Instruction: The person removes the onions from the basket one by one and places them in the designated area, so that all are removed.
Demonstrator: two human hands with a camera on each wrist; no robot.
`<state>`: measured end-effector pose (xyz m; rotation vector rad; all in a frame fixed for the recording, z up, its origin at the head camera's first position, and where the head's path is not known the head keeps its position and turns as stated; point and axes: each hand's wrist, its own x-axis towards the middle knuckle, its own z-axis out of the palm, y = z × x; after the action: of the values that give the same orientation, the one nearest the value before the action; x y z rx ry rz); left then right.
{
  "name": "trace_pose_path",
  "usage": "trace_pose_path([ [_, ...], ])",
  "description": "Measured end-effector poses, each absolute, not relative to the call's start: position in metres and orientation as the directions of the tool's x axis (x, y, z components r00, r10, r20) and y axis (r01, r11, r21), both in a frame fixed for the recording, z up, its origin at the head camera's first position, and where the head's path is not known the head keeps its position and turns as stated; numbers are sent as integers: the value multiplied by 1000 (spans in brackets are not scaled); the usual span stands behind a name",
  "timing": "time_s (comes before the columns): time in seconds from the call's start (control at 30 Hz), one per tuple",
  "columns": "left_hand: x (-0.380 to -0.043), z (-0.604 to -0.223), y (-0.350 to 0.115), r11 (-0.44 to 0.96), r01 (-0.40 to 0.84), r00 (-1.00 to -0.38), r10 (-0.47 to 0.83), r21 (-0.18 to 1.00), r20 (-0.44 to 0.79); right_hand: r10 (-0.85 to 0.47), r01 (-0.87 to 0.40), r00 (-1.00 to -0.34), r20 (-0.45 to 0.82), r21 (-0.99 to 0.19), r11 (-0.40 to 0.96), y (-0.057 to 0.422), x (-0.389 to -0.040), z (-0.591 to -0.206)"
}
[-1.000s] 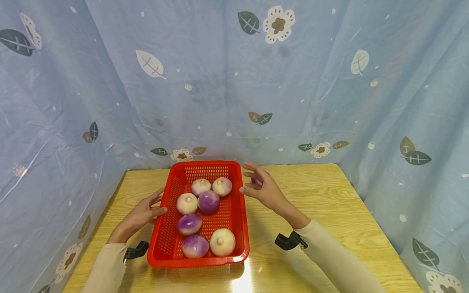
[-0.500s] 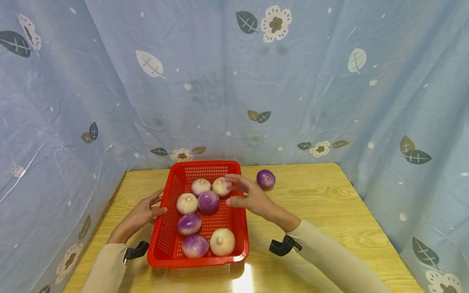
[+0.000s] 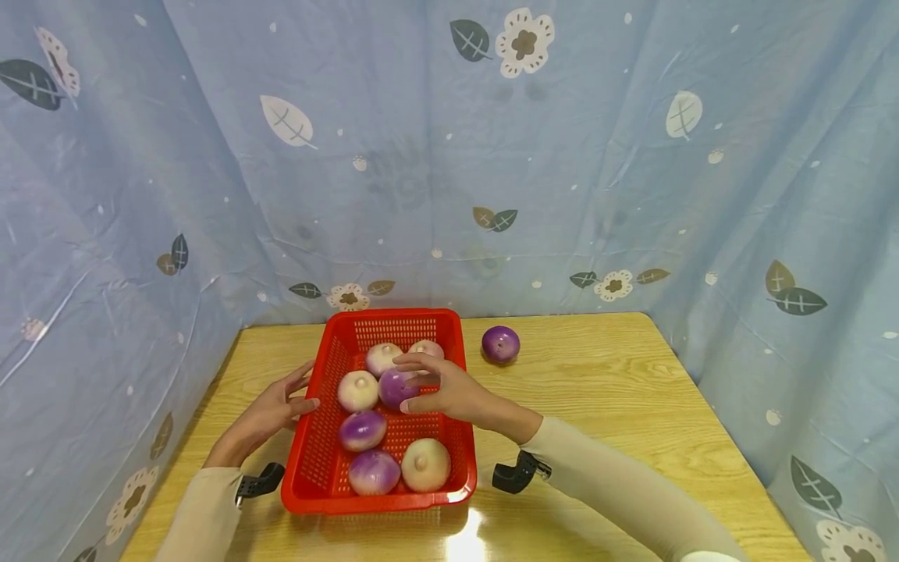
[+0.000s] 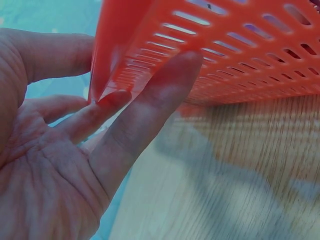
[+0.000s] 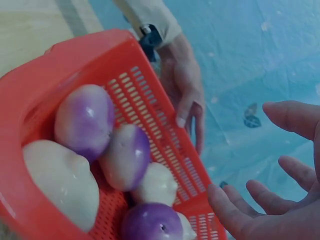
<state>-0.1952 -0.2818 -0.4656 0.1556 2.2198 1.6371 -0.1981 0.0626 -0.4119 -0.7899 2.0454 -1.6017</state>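
A red plastic basket (image 3: 379,504) holds several purple-and-white turnips. The left hand (image 3: 268,410) grips its left rim; the left wrist view shows the thumb over the edge and fingers against the slotted outer wall. Nothing is in the right hand (image 3: 449,393), which hovers over the basket's right side with fingers spread in a loose curve. Below its fingertips lies a purple turnip (image 3: 395,388), partly covered. A white turnip (image 5: 62,182) and a two-toned turnip (image 5: 86,121) appear close in the right wrist view. One purple turnip (image 3: 501,344) rests on the table, right of the basket.
The basket stands on a wood-grain table (image 3: 597,390). A pale blue patterned curtain (image 3: 393,156) hangs behind and along both sides. A black wrist mount (image 3: 516,473) sits beneath the right forearm, another wrist mount (image 3: 261,480) on the left.
The right hand has moved left, away from the purple turnip on the table, to above the basket. That turnip is now fully visible. The left hand and basket have stayed put.
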Motion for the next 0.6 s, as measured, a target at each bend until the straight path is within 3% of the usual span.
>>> trace_pose_path([
  [0.6, -195, -467, -282, 330, -129, -926, 297, 935, -233, -665, -142, -741, -93, -946, 290, 19, -200, -431],
])
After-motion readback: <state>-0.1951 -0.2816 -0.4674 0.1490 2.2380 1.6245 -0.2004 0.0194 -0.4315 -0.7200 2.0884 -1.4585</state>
